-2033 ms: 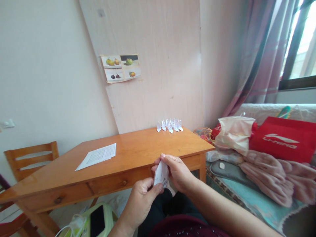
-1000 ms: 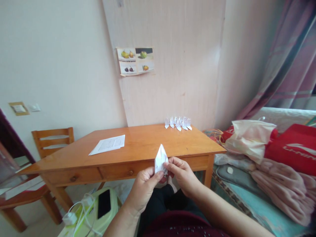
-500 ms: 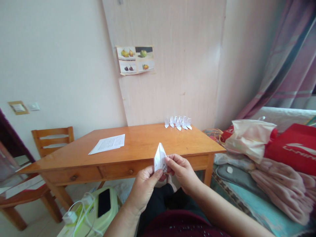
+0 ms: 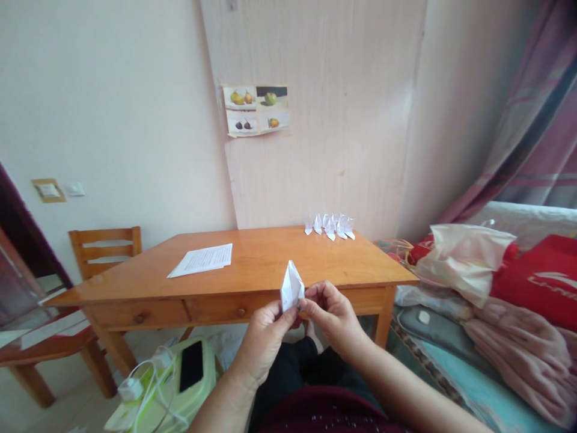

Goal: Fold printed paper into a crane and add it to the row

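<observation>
A piece of white folded paper (image 4: 292, 287) with a pointed top stands upright between my hands, in front of the table's near edge. My left hand (image 4: 269, 328) pinches its lower left part, thumb in front. On the lower right edge, the thumb and fingers of my right hand (image 4: 332, 313) are closed on the same paper. Some print shows near its bottom; the fingers behind it are partly hidden. Several white folded paper figures (image 4: 330, 228) stand grouped at the table's back right.
The wooden table (image 4: 261, 258) bears a stack of printed sheets (image 4: 201, 260) at left. Below left, a black phone (image 4: 191, 365) and white cables (image 4: 155, 385) lie on a green box. A wooden chair (image 4: 106, 245) stands left; bags and a pink cloth (image 4: 518, 349) lie right.
My right thumb has moved down along the paper's right edge, and the paper's folds look a little more open. The whole view has shifted slightly.
</observation>
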The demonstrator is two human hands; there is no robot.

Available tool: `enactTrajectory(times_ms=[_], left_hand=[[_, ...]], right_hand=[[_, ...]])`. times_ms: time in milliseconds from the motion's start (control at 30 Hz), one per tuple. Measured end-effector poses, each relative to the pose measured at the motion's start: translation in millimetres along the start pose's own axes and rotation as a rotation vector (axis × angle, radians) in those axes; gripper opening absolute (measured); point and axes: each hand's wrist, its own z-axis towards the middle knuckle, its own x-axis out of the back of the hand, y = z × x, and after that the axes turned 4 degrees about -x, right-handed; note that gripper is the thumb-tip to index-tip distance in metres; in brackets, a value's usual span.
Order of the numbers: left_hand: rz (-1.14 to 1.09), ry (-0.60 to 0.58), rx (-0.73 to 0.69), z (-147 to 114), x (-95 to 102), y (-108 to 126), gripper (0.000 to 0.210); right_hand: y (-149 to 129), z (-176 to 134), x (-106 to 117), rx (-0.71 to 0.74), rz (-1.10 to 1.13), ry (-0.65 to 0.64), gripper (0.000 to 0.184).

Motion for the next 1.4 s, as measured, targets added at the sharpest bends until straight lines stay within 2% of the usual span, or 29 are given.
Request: enactTrajectory(times_ms=[167, 500, 633, 733, 967, 1133, 1267, 1400], left_hand=[[0.015, 0.002, -0.002, 0.9, 1.3, -1.7, 0.041], [-0.024, -0.024, 0.03, 0.2, 2.3, -0.3, 0.044], [-0.118, -0.066, 0.101, -1.2, 5.9, -0.5, 0.053], [-0.229, -0.055, 0.142, -1.3, 6.2, -0.5, 0.062], [-0.326, -0.015, 0.196, 0.5, 5.1, 0.4, 0.056], [-0.392, -0.008, 0.195, 0.8, 6.4, -1.9, 0.055], [-0.468, -0.007, 0.146, 1.4, 5.6, -1.0, 0.05], [-0.51, 0.008, 0.146, 1.5, 3.9, 0.2, 0.051]], right_hand=[[-3.3, -0.5, -1.3, 0.051, -0.044, 0.045, 0.028], [-4.5, -1.2, -2.0, -0.041, 0.064, -0.097, 0.028], [-3.3, -0.6, 1.7, 0.008, -0.022, -0.041, 0.024], [-3.1, -1.1, 3.5, 0.026, -0.057, -0.035, 0.021], [-0.7, -3.0, 6.2, 0.055, -0.149, -0.065, 0.015], [-0.4, -6.2, 8.8, 0.15, -0.344, -0.069, 0.007], [-6.6, -10.2, 7.8, 0.245, -0.457, -0.114, 0.01], [-17.4, -13.8, 6.5, 0.242, -0.472, -0.161, 0.011]])
